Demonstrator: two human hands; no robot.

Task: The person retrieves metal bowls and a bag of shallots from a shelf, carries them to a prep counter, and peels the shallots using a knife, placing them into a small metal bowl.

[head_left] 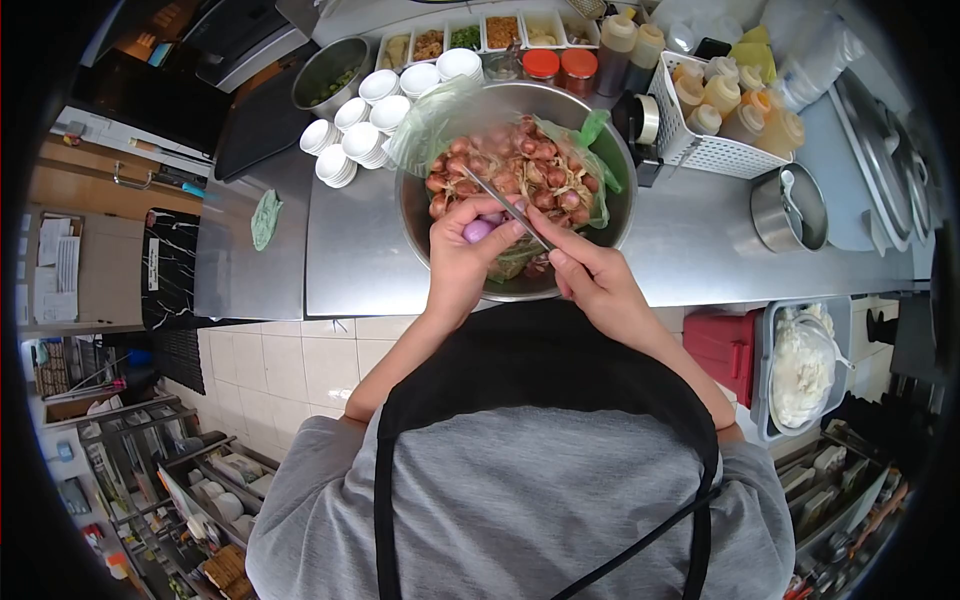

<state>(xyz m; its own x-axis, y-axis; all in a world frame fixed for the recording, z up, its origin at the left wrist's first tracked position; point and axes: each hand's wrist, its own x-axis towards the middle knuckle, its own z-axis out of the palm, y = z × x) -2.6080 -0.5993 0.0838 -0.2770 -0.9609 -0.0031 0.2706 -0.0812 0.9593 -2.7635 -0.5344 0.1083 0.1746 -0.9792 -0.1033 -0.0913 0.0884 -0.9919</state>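
Over the near part of a large steel bowl (624, 232), my left hand (462, 246) holds a peeled purple shallot (478, 231) in its curled fingers. A knife (508, 208) is in my right hand (590, 268), its blade slanting up and left across the fingertips of my left hand. Both hands nearly touch at the shallot. Below them the bowl holds many reddish-brown shallots (540, 172) with dry skins, inside a thin green plastic bag (432, 128) that spreads over the rim.
Stacked white cups (364, 141) and a steel pot (333, 80) stand left of the bowl. Red-lidded jars (578, 70) are behind it. To the right are a white basket (722, 157) of bottles and a small pot (789, 212) with a spoon. A green cloth (266, 219) lies far left.
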